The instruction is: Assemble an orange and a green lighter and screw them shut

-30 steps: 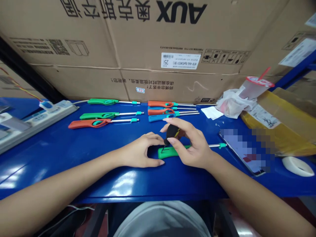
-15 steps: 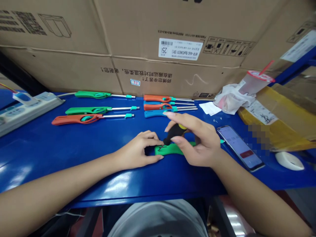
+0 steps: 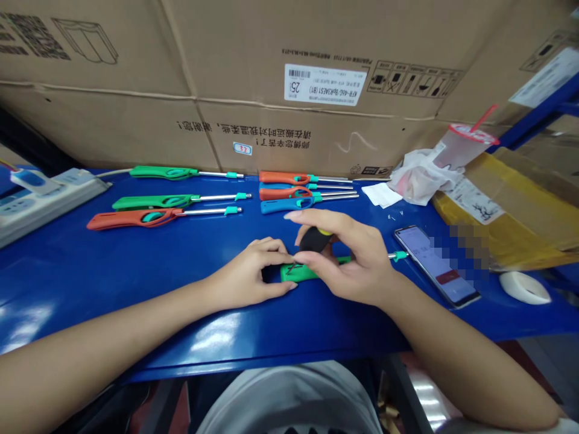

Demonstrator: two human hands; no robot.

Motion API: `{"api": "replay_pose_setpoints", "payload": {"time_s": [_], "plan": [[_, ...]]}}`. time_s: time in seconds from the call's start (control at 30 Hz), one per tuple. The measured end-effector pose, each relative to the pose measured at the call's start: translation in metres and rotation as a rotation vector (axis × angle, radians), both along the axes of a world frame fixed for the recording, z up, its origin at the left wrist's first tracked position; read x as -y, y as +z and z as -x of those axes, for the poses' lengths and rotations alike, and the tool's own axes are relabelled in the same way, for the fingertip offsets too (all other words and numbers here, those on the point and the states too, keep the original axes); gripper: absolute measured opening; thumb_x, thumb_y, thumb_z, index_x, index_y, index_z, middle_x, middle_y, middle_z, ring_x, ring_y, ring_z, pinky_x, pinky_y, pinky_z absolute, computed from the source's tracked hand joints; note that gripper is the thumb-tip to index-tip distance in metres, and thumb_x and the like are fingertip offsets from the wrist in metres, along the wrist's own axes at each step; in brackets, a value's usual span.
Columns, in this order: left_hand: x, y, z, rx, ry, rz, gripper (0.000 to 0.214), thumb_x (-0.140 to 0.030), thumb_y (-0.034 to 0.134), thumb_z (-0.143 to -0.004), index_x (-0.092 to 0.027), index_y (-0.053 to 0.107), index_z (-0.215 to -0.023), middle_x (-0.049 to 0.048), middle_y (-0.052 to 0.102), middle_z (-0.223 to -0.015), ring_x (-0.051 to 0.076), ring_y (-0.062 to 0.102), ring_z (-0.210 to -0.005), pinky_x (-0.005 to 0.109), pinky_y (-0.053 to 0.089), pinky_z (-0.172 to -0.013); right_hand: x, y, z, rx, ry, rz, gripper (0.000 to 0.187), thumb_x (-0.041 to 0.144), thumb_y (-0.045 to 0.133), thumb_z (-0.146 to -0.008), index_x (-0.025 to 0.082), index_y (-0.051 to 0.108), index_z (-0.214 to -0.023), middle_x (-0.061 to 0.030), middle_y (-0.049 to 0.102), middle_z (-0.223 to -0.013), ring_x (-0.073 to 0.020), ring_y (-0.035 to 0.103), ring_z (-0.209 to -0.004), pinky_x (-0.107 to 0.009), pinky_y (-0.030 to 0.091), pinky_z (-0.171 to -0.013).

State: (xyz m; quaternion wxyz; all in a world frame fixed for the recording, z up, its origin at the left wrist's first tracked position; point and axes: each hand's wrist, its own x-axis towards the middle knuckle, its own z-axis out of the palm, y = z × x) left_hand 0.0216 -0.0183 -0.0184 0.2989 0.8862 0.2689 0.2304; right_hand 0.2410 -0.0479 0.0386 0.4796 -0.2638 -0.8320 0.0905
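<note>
A green long-nosed lighter (image 3: 298, 272) lies on the blue table (image 3: 136, 271) in front of me, its metal tube and teal tip (image 3: 398, 256) pointing right. My left hand (image 3: 251, 274) pinches the left end of its handle, fingers curled. My right hand (image 3: 348, 256) is closed round a small screwdriver with a black and yellow handle (image 3: 314, 240). The screwdriver's tip rests on the lighter's handle near my left fingertips.
Three lighters, two green and one orange (image 3: 136, 218), lie at the back left; orange and blue ones (image 3: 289, 193) at the back centre. A power strip (image 3: 40, 196) is far left. A phone (image 3: 434, 265), tape roll (image 3: 525, 287), cup (image 3: 461, 147), yellow bag and cardboard boxes (image 3: 289, 78) stand around.
The view has shifted down and slightly right. My right hand has tilted the screwdriver lower over the green lighter; my left hand keeps its hold on the handle's end.
</note>
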Motion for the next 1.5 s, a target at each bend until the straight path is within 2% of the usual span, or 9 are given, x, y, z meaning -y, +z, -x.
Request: {"api": "replay_pose_setpoints", "payload": {"time_s": [0.1, 0.3, 0.47, 0.63, 0.7, 0.9, 1.07, 1.3, 1.5], "plan": [[0.000, 0.001, -0.001, -0.015, 0.006, -0.007, 0.023, -0.033, 0.075, -0.089, -0.022, 0.075, -0.109, 0.0029, 0.066, -0.099, 0.021, 0.061, -0.097, 0.037, 0.045, -0.093, -0.004, -0.001, 0.000, -0.031, -0.066, -0.110, 0.027, 0.029, 0.075, -0.091, 0.023, 0.067, -0.117, -0.0029, 0.077, -0.102, -0.0173, 0.075, -0.087, -0.028, 0.062, -0.081], [0.001, 0.004, -0.002, -0.019, 0.009, 0.006, 0.023, -0.034, 0.075, -0.089, -0.020, 0.075, -0.108, 0.0035, 0.066, -0.100, 0.021, 0.061, -0.099, 0.038, 0.044, -0.094, -0.003, -0.002, -0.003, -0.020, 0.114, 0.137, 0.055, 0.017, 0.049, -0.101, 0.022, 0.040, -0.155, -0.0087, 0.072, -0.122, -0.0177, 0.073, -0.095, -0.030, 0.062, -0.075], [0.001, 0.003, -0.003, -0.024, 0.012, 0.015, 0.024, -0.035, 0.075, -0.090, -0.023, 0.075, -0.111, 0.0020, 0.065, -0.097, 0.020, 0.061, -0.095, 0.037, 0.043, -0.093, -0.005, -0.003, 0.002, -0.071, -0.016, -0.146, 0.034, 0.023, 0.081, -0.085, 0.024, 0.068, -0.116, -0.0002, 0.074, -0.089, -0.0132, 0.064, -0.064, -0.026, 0.056, -0.059], [0.001, 0.000, -0.002, -0.015, 0.020, 0.007, 0.027, -0.037, 0.074, -0.090, -0.022, 0.074, -0.113, 0.0043, 0.067, -0.103, 0.023, 0.062, -0.103, 0.040, 0.043, -0.096, -0.004, -0.005, -0.001, -0.002, 0.117, 0.084, 0.054, 0.026, 0.051, -0.102, 0.023, 0.041, -0.154, -0.0105, 0.067, -0.131, -0.0219, 0.071, -0.105, -0.033, 0.063, -0.074], [0.001, 0.000, -0.002, -0.019, 0.023, 0.004, 0.029, -0.037, 0.074, -0.090, -0.022, 0.073, -0.115, 0.0052, 0.068, -0.108, 0.024, 0.063, -0.105, 0.041, 0.042, -0.098, -0.003, -0.007, 0.000, 0.002, 0.143, 0.145, 0.059, 0.025, 0.053, -0.101, 0.027, 0.036, -0.158, -0.0089, 0.067, -0.132, -0.0207, 0.073, -0.099, -0.034, 0.064, -0.074], [0.002, 0.001, -0.004, -0.043, 0.032, -0.022, 0.026, -0.038, 0.074, -0.089, -0.023, 0.074, -0.110, 0.0034, 0.068, -0.101, 0.023, 0.063, -0.101, 0.039, 0.043, -0.093, -0.007, -0.007, 0.008, -0.088, -0.074, -0.113, 0.044, 0.030, 0.079, -0.087, 0.030, 0.066, -0.130, -0.0032, 0.077, -0.114, -0.0215, 0.076, -0.094, -0.033, 0.064, -0.082], [0.002, 0.002, -0.004, -0.058, 0.030, -0.007, 0.028, -0.039, 0.075, -0.089, -0.022, 0.074, -0.112, 0.0035, 0.068, -0.103, 0.023, 0.063, -0.103, 0.040, 0.041, -0.095, -0.008, -0.005, 0.002, -0.038, 0.088, 0.105, 0.050, 0.024, 0.045, -0.104, 0.027, 0.045, -0.154, -0.0080, 0.068, -0.135, -0.0207, 0.074, -0.102, -0.032, 0.064, -0.073], [0.003, 0.000, -0.004, -0.031, 0.033, -0.009, 0.028, -0.037, 0.073, -0.090, -0.023, 0.073, -0.115, 0.0039, 0.068, -0.102, 0.024, 0.063, -0.103, 0.041, 0.042, -0.094, -0.009, -0.002, 0.009, -0.005, -0.037, -0.135, 0.038, 0.025, 0.077, -0.088, 0.028, 0.067, -0.124, -0.0017, 0.078, -0.107, -0.0185, 0.075, -0.084, -0.030, 0.064, -0.074], [0.003, 0.000, -0.004, -0.050, 0.029, -0.014, 0.029, -0.038, 0.073, -0.090, -0.023, 0.074, -0.115, 0.0056, 0.069, -0.110, 0.027, 0.063, -0.111, 0.043, 0.041, -0.099, -0.005, 0.002, 0.007, 0.074, 0.082, 0.046, 0.051, 0.022, 0.044, -0.102, 0.025, 0.042, -0.153, -0.0098, 0.068, -0.136, -0.0225, 0.074, -0.108, -0.041, 0.063, -0.092]]}}
